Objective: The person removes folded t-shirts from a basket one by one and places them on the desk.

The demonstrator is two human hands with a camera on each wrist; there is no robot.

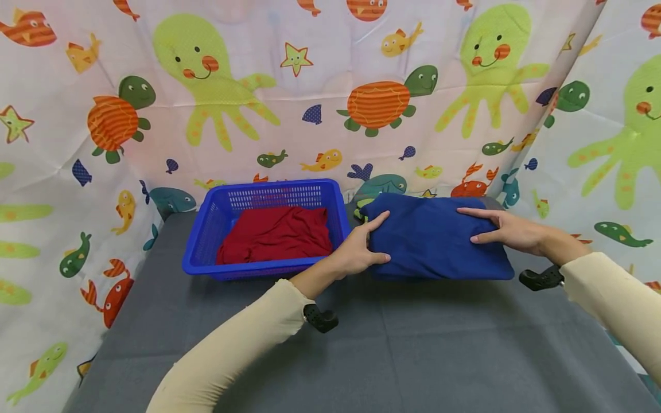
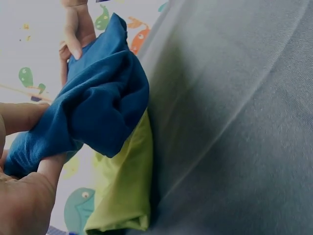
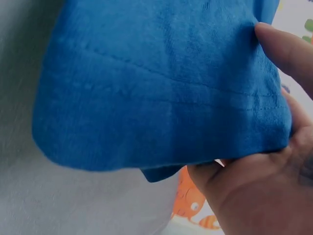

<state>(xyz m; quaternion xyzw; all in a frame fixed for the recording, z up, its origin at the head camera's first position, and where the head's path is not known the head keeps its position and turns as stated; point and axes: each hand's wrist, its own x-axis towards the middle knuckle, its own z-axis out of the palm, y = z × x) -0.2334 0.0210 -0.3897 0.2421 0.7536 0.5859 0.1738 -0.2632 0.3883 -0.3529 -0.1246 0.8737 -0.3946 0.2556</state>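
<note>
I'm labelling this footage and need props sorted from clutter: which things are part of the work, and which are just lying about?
In the work:
blue cloth, held by left hand and right hand

Apparently lying about:
green cloth
blue basket
red cloth inside it

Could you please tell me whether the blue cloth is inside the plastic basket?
No, the left hand and right hand hold the blue cloth beside the basket, in which a red cloth lies.
</note>
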